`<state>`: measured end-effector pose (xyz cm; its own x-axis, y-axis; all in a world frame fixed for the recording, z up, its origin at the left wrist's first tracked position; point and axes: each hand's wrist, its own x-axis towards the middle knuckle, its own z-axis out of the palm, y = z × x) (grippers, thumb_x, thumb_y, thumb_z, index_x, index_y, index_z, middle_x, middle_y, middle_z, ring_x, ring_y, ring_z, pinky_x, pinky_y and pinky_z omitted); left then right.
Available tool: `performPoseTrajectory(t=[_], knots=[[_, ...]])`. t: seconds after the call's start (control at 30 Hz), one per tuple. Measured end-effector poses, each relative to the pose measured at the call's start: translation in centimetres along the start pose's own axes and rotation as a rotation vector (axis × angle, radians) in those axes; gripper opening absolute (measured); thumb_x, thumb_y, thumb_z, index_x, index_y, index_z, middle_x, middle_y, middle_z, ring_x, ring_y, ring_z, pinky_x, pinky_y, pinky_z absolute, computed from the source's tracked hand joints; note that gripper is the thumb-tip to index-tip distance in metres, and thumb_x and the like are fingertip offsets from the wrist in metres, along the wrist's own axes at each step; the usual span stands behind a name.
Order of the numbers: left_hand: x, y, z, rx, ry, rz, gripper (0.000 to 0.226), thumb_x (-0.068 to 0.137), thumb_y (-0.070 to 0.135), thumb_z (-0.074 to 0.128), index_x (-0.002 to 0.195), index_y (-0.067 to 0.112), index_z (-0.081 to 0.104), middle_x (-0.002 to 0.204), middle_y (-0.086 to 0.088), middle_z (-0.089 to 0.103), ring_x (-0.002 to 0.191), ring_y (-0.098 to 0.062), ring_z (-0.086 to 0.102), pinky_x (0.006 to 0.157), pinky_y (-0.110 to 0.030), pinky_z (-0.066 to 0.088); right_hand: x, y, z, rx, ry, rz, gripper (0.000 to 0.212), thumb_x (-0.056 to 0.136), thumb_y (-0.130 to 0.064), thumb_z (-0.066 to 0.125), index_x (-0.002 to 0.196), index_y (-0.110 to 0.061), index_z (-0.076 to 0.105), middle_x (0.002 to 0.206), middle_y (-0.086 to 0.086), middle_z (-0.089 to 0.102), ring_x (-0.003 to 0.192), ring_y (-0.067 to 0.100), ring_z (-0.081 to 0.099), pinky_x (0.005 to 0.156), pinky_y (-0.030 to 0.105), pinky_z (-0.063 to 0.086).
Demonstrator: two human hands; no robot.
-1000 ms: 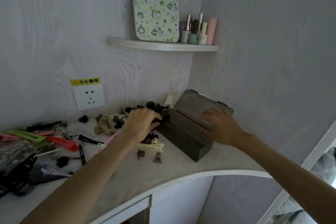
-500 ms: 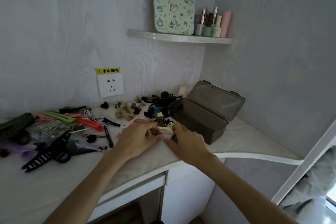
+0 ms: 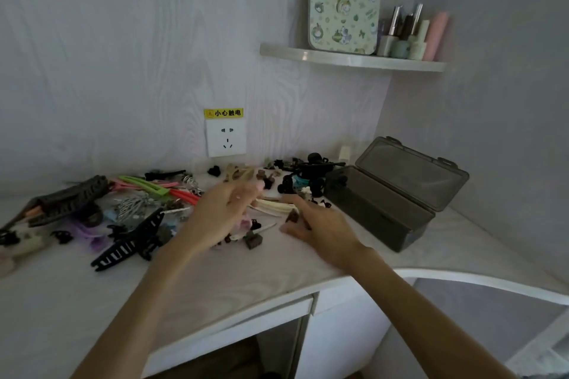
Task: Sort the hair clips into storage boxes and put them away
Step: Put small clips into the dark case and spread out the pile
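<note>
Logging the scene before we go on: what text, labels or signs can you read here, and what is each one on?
"小心触电", with a small warning symbol: yellow sticker on the wall above the white socket.
Patterned green case on the shelf: small print, too blurred to read.
Bottles: no legible label.

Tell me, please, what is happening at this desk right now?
A person is sorting hair clips scattered across a white desk. The left hand hovers over the pile, apparently pinching something pinkish, though blur hides it. The right hand lies with fingers spread on small brown clips beside cream clips. The dark storage box stands open to the right, its contents not visible.
</note>
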<state>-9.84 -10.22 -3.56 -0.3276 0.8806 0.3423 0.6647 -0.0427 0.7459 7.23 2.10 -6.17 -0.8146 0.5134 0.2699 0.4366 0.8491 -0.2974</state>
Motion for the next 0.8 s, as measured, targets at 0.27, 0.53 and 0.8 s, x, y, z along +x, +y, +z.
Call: performPoseTrajectory(t=[0.27, 0.53, 0.8], knots=[[-2.7, -1.0, 0.0, 0.506, -0.159, 0.074, 0.034, 0.079, 0.054, 0.062, 0.105, 0.032, 0.065, 0.09, 0.019, 0.058, 0.07, 0.005, 0.047, 0.057, -0.014, 0.032, -0.4, -0.6, 0.2, -0.108, 0.003, 0.034, 0.017, 0.096, -0.037, 0.042, 0.102, -0.022, 0.048, 0.104, 0.002, 0.062, 0.084, 0.021, 0.058, 0.072, 0.036, 0.047], [0.7, 3.7, 2.2, 0.222, 0.049, 0.157, 0.031, 0.09, 0.043, 0.054, 0.119, 0.032, 0.059, 0.098, 0.015, 0.066, 0.08, 0.0, 0.06, 0.066, -0.021, 0.048, -2.7, 2.1, -7.0, 0.06, 0.55, 0.06, 0.022, 0.098, -0.025, 0.038, 0.118, -0.018, 0.045, 0.107, 0.004, 0.06, 0.089, 0.019, 0.058, 0.07, 0.035, 0.048], [8.6, 7.7, 8.9, 0.054, -0.125, 0.092, 0.05, 0.087, 0.036, 0.061, 0.133, 0.02, 0.048, 0.116, 0.003, 0.066, 0.101, -0.014, 0.062, 0.09, -0.035, 0.051, -1.6, 7.5, -10.6, -0.07, 0.176, 0.404, 0.034, 0.096, -0.023, 0.043, 0.128, -0.013, 0.046, 0.127, 0.014, 0.054, 0.111, 0.031, 0.054, 0.094, 0.039, 0.043]])
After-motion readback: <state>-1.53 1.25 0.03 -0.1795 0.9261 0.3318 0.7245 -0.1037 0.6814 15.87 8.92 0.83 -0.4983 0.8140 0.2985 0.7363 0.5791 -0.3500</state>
